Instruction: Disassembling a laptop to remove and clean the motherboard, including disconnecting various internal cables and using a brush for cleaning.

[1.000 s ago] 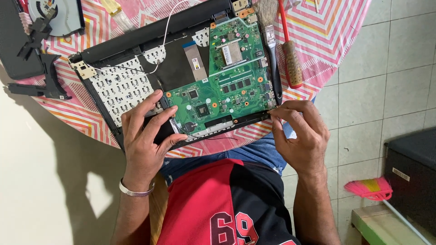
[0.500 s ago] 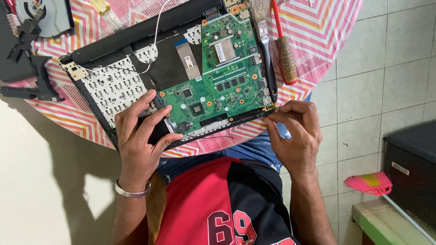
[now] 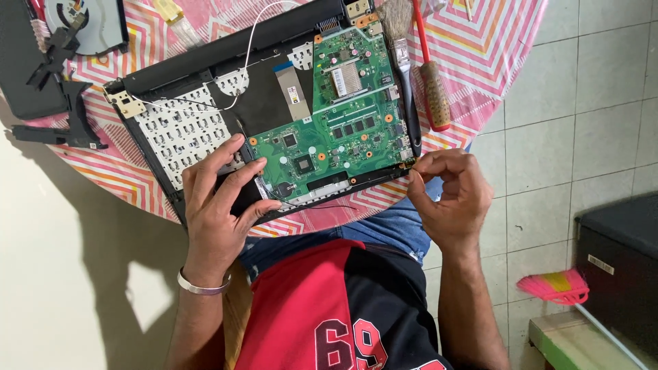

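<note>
An opened black laptop base [image 3: 205, 65] lies on a round table with a pink and orange zigzag cloth [image 3: 493, 48]. A green motherboard [image 3: 336, 130] fills its right half; the back of the keyboard [image 3: 178, 133] shows at the left. My left hand [image 3: 219, 199] rests flat on the near left edge of the laptop, fingers spread, next to the board. My right hand [image 3: 449, 195] pinches the near right corner of the laptop, thumb and forefinger together on something small that I cannot make out.
A paintbrush [image 3: 401, 48] and a red-shafted screwdriver with a wooden handle [image 3: 433, 89] lie to the right of the board. A cooling fan [image 3: 89, 24] and black plastic parts [image 3: 62, 89] sit at the table's left. A tiled floor, pink broom [image 3: 552, 286] and black box [image 3: 620, 253] are to the right.
The view has shifted slightly. My right hand has slid a little right along the laptop's near right corner. My left hand stays in place on the near left edge.
</note>
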